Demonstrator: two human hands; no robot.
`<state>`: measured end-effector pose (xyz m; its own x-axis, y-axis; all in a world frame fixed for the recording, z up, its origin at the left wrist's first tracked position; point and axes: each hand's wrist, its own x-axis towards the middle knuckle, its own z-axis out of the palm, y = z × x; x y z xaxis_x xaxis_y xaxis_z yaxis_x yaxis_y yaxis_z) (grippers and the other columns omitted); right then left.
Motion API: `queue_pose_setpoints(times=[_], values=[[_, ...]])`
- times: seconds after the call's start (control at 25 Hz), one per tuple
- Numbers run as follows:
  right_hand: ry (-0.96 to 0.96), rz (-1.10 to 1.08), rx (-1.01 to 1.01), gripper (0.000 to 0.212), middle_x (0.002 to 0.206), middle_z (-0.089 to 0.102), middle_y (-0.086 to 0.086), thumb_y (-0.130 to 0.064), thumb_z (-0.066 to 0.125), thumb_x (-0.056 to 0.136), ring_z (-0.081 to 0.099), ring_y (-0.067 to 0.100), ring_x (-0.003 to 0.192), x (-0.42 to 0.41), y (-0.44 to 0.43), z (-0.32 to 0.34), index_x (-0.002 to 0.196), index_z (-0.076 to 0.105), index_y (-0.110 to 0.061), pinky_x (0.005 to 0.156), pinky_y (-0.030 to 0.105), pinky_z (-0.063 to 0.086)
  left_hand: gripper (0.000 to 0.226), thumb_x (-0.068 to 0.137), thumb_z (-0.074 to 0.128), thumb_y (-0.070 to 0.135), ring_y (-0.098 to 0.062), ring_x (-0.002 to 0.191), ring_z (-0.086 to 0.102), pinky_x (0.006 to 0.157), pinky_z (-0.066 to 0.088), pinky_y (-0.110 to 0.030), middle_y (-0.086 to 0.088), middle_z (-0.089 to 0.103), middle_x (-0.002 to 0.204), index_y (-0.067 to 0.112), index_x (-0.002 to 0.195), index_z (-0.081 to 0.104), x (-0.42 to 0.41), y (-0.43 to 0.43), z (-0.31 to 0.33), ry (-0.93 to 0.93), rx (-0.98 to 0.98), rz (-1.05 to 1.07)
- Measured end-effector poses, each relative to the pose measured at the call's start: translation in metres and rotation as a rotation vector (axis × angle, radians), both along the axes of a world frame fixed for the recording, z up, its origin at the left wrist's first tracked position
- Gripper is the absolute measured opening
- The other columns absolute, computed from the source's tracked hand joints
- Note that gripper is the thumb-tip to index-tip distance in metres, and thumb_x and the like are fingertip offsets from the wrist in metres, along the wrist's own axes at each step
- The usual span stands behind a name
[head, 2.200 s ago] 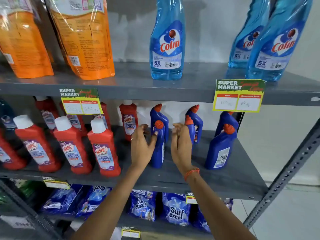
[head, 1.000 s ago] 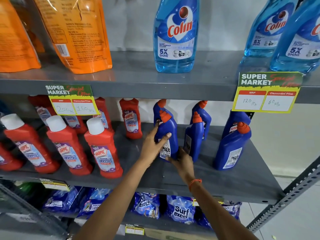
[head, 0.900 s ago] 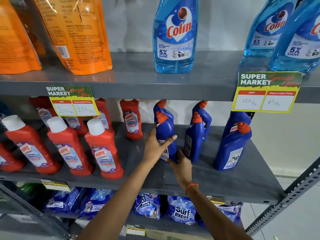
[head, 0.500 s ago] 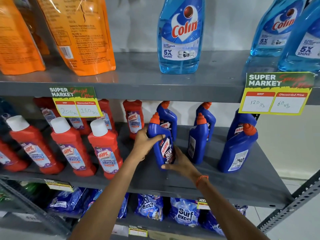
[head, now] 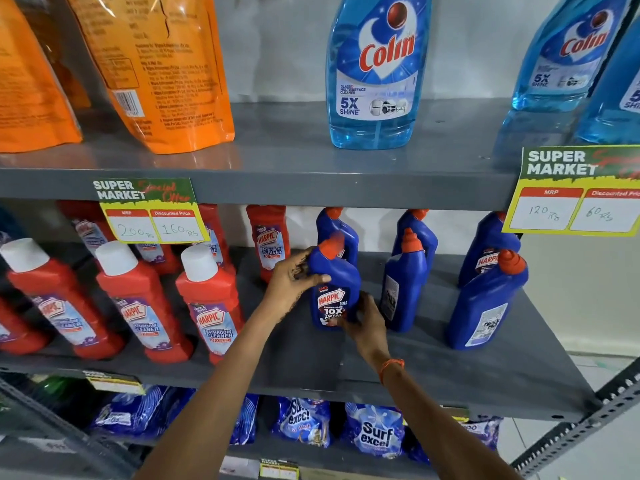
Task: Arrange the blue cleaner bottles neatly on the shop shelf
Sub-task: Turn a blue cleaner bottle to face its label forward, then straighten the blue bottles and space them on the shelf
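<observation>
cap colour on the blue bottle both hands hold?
Orange-red cap on the dark blue plastic Harpic bottle; head view.

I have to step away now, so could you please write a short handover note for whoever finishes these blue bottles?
Left hand grips the shoulder of the front-left blue bottle; right hand steadies its base. It stands on the middle shelf, label facing out.
Done: that bottle faces front.
Left: the front middle blue bottle and front right blue bottle show side or back labels; turn them, then align the rows.
</observation>
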<state>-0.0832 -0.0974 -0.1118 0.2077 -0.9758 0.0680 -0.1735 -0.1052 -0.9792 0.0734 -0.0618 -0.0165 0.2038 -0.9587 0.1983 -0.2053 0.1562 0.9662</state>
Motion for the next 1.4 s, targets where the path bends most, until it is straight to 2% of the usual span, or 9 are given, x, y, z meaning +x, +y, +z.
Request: queue_pose_setpoints(times=[0.2,0.32,0.44,0.56,0.72,0.88,1.12,1.24,1.4], values=[[0.023,-0.061,-0.012,0.038,0.09,0.063,-0.005,-0.006,0.073,0.071,0.06,0.007,0.082,0.002,0.004,-0.007,0.099,0.052,-0.019,0.068,0.016,0.048,0.051,0.075,0.068,-0.003,0.001,0.094,0.066,0.091,0.053,-0.023,-0.012,0.065,0.116,0.005,0.123,0.053,0.003,0.001,-0.004,0.0,0.001,-0.029],[0.063,-0.048,-0.007,0.035,0.096,0.065,0.0,-0.006,0.071,0.073,0.062,0.015,0.086,0.005,0.005,-0.007,0.102,0.053,-0.018,0.071,0.022,0.051,0.056,0.08,0.065,0.004,-0.019,0.12,0.056,0.103,0.045,-0.038,-0.009,0.057,0.128,0.009,0.132,0.044,0.0,0.004,-0.005,-0.038,0.005,-0.024],[0.095,-0.116,-0.115,0.044,0.11,0.061,0.001,-0.004,0.067,0.076,0.06,0.016,0.097,0.005,0.012,0.007,0.116,0.052,-0.014,0.085,0.033,0.053,0.076,0.084,0.064,0.022,-0.021,0.143,0.022,0.116,0.025,-0.036,-0.007,0.02,0.156,0.014,0.144,0.018,-0.014,0.009,-0.011,-0.363,-0.081,0.092],[0.026,-0.386,-0.376,0.045,0.119,0.049,0.007,0.001,0.063,0.08,0.051,0.013,0.105,-0.016,0.029,0.022,0.122,0.049,-0.005,0.093,0.019,0.044,0.081,0.086,0.057,0.034,-0.016,0.145,0.006,0.118,0.015,-0.028,0.0,0.002,0.155,0.013,0.146,0.007,-0.047,0.019,-0.012,-0.728,-0.278,0.174],[-0.022,-0.558,-0.267,0.064,0.131,0.043,0.019,-0.001,0.07,0.075,0.043,0.025,0.122,-0.05,0.021,0.01,0.131,0.038,-0.002,0.105,0.03,0.039,0.078,0.087,0.059,0.022,-0.011,0.142,0.016,0.109,0.015,-0.014,0.0,0.011,0.156,0.015,0.146,0.009,-0.098,0.006,-0.007,-0.627,-0.213,-0.02],[-0.038,-0.358,-0.009,0.058,0.118,0.061,0.012,-0.019,0.075,0.07,0.058,0.026,0.106,-0.064,-0.009,0.002,0.121,0.048,-0.018,0.091,0.044,0.051,0.068,0.089,0.054,0.007,-0.026,0.138,0.033,0.108,0.029,-0.029,-0.01,0.03,0.152,0.015,0.145,0.016,-0.122,-0.033,-0.002,-0.571,0.111,-0.143],[0.03,-0.21,-0.012,0.043,0.094,0.062,0.004,-0.013,0.07,0.078,0.058,0.021,0.085,-0.088,-0.011,0.007,0.117,0.051,-0.006,0.065,0.021,0.04,0.064,0.084,0.061,0.007,-0.025,0.133,0.04,0.102,0.032,-0.025,-0.01,0.043,0.145,0.016,0.14,0.032,-0.124,-0.055,0.012,-0.588,0.162,-0.223],[0.038,-0.055,-0.016,0.042,0.101,0.065,0.004,-0.011,0.068,0.08,0.061,0.019,0.092,-0.107,-0.011,0.008,0.118,0.05,-0.008,0.069,0.01,0.048,0.073,0.08,0.068,0.016,-0.022,0.134,0.036,0.109,0.031,-0.031,-0.008,0.038,0.147,0.021,0.141,0.029,-0.119,-0.061,0.02,-0.603,0.231,-0.38],[0.09,0.022,0.002,0.041,0.11,0.063,0.007,-0.013,0.067,0.081,0.063,0.024,0.103,-0.129,-0.009,0.018,0.116,0.045,-0.011,0.089,0.037,0.053,0.069,0.074,0.075,0.019,-0.021,0.128,0.042,0.105,0.037,-0.031,-0.006,0.045,0.14,0.016,0.134,0.04,-0.124,-0.059,0.034,-0.539,0.239,-0.406]])
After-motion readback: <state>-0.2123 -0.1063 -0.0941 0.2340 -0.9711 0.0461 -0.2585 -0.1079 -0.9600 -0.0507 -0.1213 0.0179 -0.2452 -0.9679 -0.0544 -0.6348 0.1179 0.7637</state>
